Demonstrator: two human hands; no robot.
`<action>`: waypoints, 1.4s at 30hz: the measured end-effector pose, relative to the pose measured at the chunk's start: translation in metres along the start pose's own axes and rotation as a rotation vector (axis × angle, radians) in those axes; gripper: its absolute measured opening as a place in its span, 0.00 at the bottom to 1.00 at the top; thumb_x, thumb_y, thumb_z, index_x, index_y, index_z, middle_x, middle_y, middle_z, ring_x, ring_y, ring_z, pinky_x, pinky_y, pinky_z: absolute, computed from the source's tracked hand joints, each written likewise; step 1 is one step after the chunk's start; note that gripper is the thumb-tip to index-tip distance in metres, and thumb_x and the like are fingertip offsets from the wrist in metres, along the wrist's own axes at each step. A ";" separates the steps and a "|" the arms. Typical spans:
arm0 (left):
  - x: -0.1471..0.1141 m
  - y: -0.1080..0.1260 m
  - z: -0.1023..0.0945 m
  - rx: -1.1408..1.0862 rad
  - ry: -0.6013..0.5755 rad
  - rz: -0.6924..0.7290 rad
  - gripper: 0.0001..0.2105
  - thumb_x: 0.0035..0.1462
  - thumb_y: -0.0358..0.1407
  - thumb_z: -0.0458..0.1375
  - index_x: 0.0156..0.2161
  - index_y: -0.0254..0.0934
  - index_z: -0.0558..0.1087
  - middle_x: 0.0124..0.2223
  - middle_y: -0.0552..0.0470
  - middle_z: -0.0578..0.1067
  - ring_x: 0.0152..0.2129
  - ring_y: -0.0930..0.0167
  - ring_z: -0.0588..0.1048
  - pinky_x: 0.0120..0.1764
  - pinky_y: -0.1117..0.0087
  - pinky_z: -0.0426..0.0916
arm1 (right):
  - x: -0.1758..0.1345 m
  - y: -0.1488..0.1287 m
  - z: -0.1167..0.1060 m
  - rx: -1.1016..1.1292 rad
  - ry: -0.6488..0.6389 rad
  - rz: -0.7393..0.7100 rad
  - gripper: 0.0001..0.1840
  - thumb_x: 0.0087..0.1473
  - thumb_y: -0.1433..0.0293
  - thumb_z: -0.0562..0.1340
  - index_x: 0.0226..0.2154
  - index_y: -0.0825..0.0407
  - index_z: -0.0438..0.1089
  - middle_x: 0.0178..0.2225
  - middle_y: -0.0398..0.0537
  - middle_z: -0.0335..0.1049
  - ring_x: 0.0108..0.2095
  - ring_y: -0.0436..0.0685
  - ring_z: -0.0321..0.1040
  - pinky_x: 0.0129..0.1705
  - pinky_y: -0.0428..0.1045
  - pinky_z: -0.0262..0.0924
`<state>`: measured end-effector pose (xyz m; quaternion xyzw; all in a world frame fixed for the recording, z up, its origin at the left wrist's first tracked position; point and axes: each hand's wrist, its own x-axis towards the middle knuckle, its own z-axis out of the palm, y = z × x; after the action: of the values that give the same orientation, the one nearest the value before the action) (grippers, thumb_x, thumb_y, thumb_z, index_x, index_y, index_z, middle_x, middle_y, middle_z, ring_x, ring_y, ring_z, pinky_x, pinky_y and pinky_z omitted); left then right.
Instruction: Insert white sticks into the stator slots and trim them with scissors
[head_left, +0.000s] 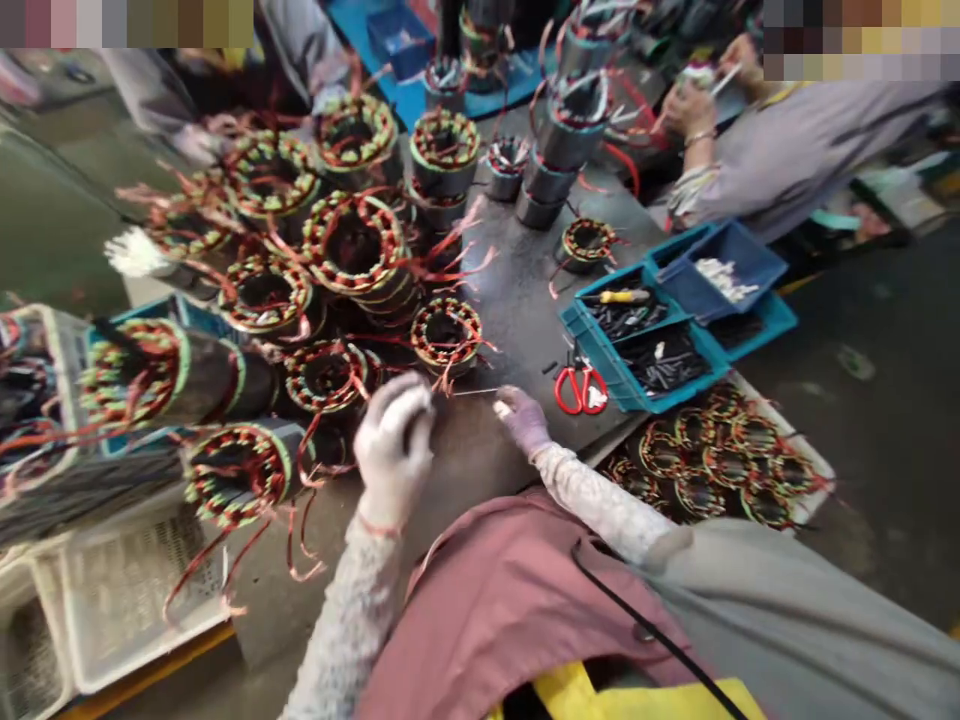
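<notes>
A crowded workshop bench with a dark top [517, 290] is packed with wound motor stators, copper coils laced in red and green, their lead wires trailing everywhere. Blue bins [637, 340] of black sleeving and small parts sit to the right, with red-handled scissors [580, 388] lying just beside them; a flat tray of more stators [720, 460] rests at the bench's near right corner. A co-worker's hand [686, 105] is busy at the far side.

The person's left hand [394, 440], gloved in white, is curled shut, and the right hand [521, 418], in a purplish glove, is pinched closed; a thin wire [472, 391] seems to run between them, though blur leaves me unable to tell just how each grips it. That wire appears to come off the small stator [446, 335] standing on the bench just beyond the hands.

I'd judge the stator heavy and rigid for its size, best lifted by its steel outer ring. The windings and enamelled leads are springy and easily nicked, so the wire wants a light fingertip pinch near its free end.
</notes>
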<state>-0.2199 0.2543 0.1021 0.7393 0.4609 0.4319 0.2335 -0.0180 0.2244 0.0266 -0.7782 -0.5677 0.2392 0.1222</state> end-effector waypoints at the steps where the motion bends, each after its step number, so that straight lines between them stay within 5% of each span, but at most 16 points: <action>1: 0.029 0.001 0.012 0.126 -0.086 0.046 0.11 0.62 0.38 0.49 0.44 0.39 0.72 0.50 0.45 0.74 0.48 0.66 0.72 0.51 0.63 0.65 | 0.012 0.011 -0.005 -0.009 -0.003 0.028 0.23 0.60 0.71 0.50 0.55 0.57 0.63 0.47 0.58 0.72 0.44 0.58 0.71 0.45 0.53 0.66; 5: 0.105 0.004 0.063 0.644 -0.617 0.150 0.17 0.62 0.44 0.47 0.44 0.35 0.72 0.37 0.40 0.78 0.41 0.58 0.75 0.45 0.59 0.66 | 0.066 0.011 -0.024 0.026 -0.107 0.027 0.20 0.60 0.65 0.54 0.53 0.51 0.66 0.46 0.52 0.74 0.43 0.55 0.72 0.43 0.48 0.65; 9: 0.115 0.016 0.080 0.998 -0.862 0.084 0.22 0.62 0.47 0.42 0.44 0.33 0.71 0.30 0.38 0.77 0.31 0.54 0.77 0.31 0.62 0.66 | 0.091 0.002 -0.035 0.061 -0.239 -0.027 0.17 0.59 0.60 0.55 0.45 0.49 0.74 0.44 0.49 0.76 0.44 0.56 0.72 0.42 0.46 0.62; 15: 0.076 0.049 0.087 1.062 -0.958 -0.031 0.23 0.63 0.47 0.39 0.43 0.34 0.70 0.26 0.42 0.77 0.26 0.57 0.77 0.25 0.67 0.62 | 0.046 0.041 -0.065 0.038 -0.353 -0.037 0.18 0.58 0.58 0.57 0.40 0.52 0.75 0.39 0.53 0.77 0.41 0.59 0.73 0.40 0.49 0.63; 18: 0.055 0.057 0.094 1.035 -0.936 -0.097 0.22 0.63 0.46 0.39 0.43 0.34 0.71 0.25 0.42 0.77 0.26 0.58 0.77 0.25 0.68 0.61 | 0.017 0.102 -0.111 -0.004 -0.191 0.029 0.22 0.63 0.59 0.50 0.51 0.50 0.69 0.49 0.53 0.72 0.50 0.58 0.68 0.49 0.50 0.59; 21: 0.049 0.054 0.092 0.940 -0.879 -0.130 0.22 0.63 0.46 0.41 0.44 0.36 0.72 0.30 0.41 0.78 0.28 0.58 0.77 0.26 0.67 0.64 | 0.006 0.168 -0.157 -0.181 0.107 0.253 0.20 0.63 0.65 0.51 0.53 0.50 0.68 0.52 0.53 0.70 0.52 0.58 0.66 0.51 0.50 0.57; 26: 0.054 0.038 0.073 0.591 -0.752 -0.129 0.18 0.61 0.43 0.45 0.46 0.38 0.73 0.36 0.47 0.80 0.33 0.63 0.78 0.33 0.68 0.70 | 0.027 0.217 -0.168 -0.360 0.023 0.340 0.17 0.55 0.66 0.61 0.47 0.53 0.72 0.52 0.56 0.68 0.48 0.62 0.67 0.45 0.53 0.59; 31: 0.055 0.021 0.049 0.455 -0.728 0.242 0.17 0.59 0.30 0.46 0.47 0.41 0.74 0.47 0.48 0.78 0.44 0.66 0.76 0.51 0.60 0.67 | 0.033 0.215 -0.165 -0.355 0.052 0.349 0.15 0.59 0.69 0.56 0.43 0.59 0.73 0.44 0.64 0.72 0.44 0.64 0.68 0.42 0.56 0.58; 34: 0.052 0.010 0.043 0.443 -0.797 0.404 0.16 0.60 0.31 0.47 0.50 0.40 0.72 0.49 0.46 0.77 0.45 0.65 0.75 0.57 0.51 0.59 | 0.013 0.198 -0.171 -0.189 0.245 0.373 0.15 0.56 0.72 0.57 0.44 0.62 0.71 0.42 0.65 0.72 0.40 0.61 0.69 0.40 0.55 0.60; 37: 0.048 0.003 0.041 0.396 -0.814 0.452 0.17 0.63 0.36 0.47 0.54 0.37 0.68 0.50 0.43 0.76 0.46 0.64 0.75 0.59 0.48 0.55 | -0.016 0.148 -0.155 0.304 0.334 0.220 0.12 0.49 0.70 0.62 0.38 0.55 0.74 0.36 0.53 0.74 0.34 0.56 0.70 0.34 0.50 0.63; 42: 0.045 -0.002 0.045 0.343 -0.873 0.529 0.25 0.60 0.44 0.52 0.59 0.35 0.61 0.53 0.39 0.73 0.50 0.61 0.72 0.60 0.49 0.53 | -0.040 0.054 -0.096 1.229 0.012 0.287 0.19 0.41 0.56 0.66 0.31 0.55 0.74 0.21 0.41 0.65 0.17 0.46 0.59 0.18 0.43 0.54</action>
<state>-0.1736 0.2974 0.0968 0.9685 0.1828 0.0469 0.1626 0.0659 0.1768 0.0929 -0.6356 -0.2156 0.5315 0.5168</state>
